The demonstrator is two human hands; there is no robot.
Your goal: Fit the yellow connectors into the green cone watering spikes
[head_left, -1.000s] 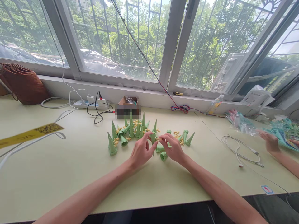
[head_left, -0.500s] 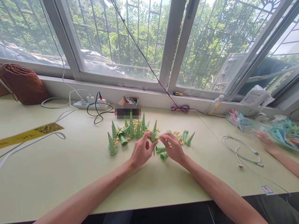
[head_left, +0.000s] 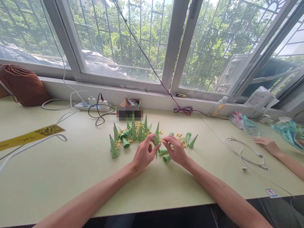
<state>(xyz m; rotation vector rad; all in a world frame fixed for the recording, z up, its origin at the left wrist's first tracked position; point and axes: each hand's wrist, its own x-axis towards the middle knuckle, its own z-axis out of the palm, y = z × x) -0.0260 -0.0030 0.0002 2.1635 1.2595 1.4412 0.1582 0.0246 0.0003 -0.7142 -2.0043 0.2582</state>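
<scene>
Above the table, my left hand [head_left: 145, 151] is closed around a green plastic watering spike [head_left: 156, 140], its thumb and index finger on the socket end. My right hand [head_left: 177, 152] pinches a small yellow valve [head_left: 161, 141] at the side of that spike; how deep the valve sits in it cannot be made out. Several green cones [head_left: 114, 150] stand upright to the left and behind, among loose yellow valves [head_left: 118, 144]. Below my right hand lies an open-ended green spike [head_left: 166, 159]. More spikes [head_left: 193, 141] and valves are to its right.
A co-worker's hand [head_left: 268, 145] rests on the table at the right, near plastic bags [head_left: 288, 133] and a coiled white cable [head_left: 242, 152]. Along the window stand a power strip [head_left: 91, 107], a small cardboard box [head_left: 131, 102], a bottle [head_left: 218, 106] and a brown bag [head_left: 23, 85].
My hands hold nearly the same place, with the spike and valve barely shifted. At the right, the co-worker's hand has moved slightly left and down, and the bags there have shifted.
</scene>
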